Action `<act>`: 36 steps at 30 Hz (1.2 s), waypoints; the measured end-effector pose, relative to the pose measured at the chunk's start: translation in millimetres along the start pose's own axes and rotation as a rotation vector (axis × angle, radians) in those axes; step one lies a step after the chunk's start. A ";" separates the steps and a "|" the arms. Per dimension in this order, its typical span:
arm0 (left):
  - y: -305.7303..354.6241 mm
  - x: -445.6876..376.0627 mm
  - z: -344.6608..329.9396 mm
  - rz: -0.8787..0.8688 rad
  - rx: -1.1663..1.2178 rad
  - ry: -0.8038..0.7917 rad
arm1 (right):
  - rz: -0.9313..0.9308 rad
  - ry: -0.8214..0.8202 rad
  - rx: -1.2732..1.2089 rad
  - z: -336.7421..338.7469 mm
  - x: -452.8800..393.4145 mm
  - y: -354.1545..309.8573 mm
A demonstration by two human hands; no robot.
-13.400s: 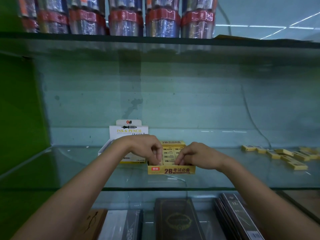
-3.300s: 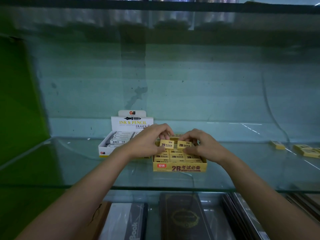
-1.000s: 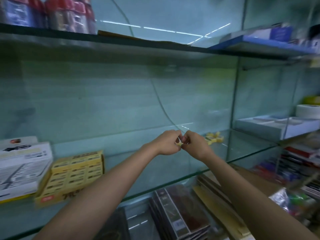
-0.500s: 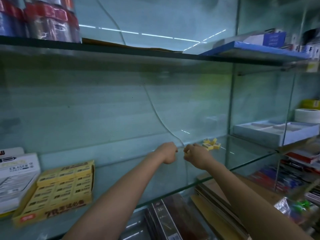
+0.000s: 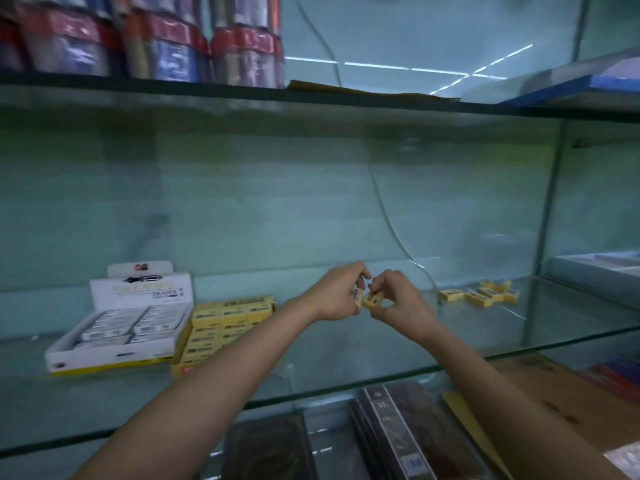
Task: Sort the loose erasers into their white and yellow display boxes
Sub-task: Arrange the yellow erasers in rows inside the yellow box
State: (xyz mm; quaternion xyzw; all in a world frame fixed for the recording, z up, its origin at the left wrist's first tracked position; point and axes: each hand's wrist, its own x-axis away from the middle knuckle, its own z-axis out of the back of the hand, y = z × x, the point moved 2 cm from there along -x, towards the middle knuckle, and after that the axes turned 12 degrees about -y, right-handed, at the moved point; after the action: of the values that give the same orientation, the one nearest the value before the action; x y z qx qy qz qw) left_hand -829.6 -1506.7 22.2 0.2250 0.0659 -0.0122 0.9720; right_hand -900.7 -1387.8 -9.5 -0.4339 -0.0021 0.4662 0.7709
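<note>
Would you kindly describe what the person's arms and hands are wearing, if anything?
Nothing visible: the left hand and right hand are bare, with no gloves, rings, watch or bracelets showing. Both forearms are uncovered up to the frame edge, no sleeves in view.

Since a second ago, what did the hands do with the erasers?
Both hands came back leftward from the loose pile toward the boxes. The left hand and right hand now pinch yellow erasers between them. The yellow box and white box stayed put.

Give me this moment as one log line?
left hand: holds yellow eraser | right hand: holds yellow eraser | yellow box: left | loose erasers: right
</note>
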 end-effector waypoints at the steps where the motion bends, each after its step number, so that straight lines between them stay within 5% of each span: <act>1: -5.4 10.5 6.7 0.002 0.001 0.022 | 0.035 -0.014 -0.024 -8.4 -1.4 -7.3; 15: -89.4 153.0 63.5 0.174 -0.012 0.183 | 0.261 -0.372 -0.111 -116.3 -29.2 -104.6; 36: -120.6 166.3 62.4 0.215 0.082 0.217 | 0.173 -0.440 -0.031 -130.6 -41.4 -97.3</act>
State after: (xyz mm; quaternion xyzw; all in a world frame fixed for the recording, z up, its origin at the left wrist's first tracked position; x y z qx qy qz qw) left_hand -663.6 -1641.4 2.9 0.2702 0.1457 0.1136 0.9449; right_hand -801.0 -1523.1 -9.0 -0.3323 -0.1400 0.6140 0.7022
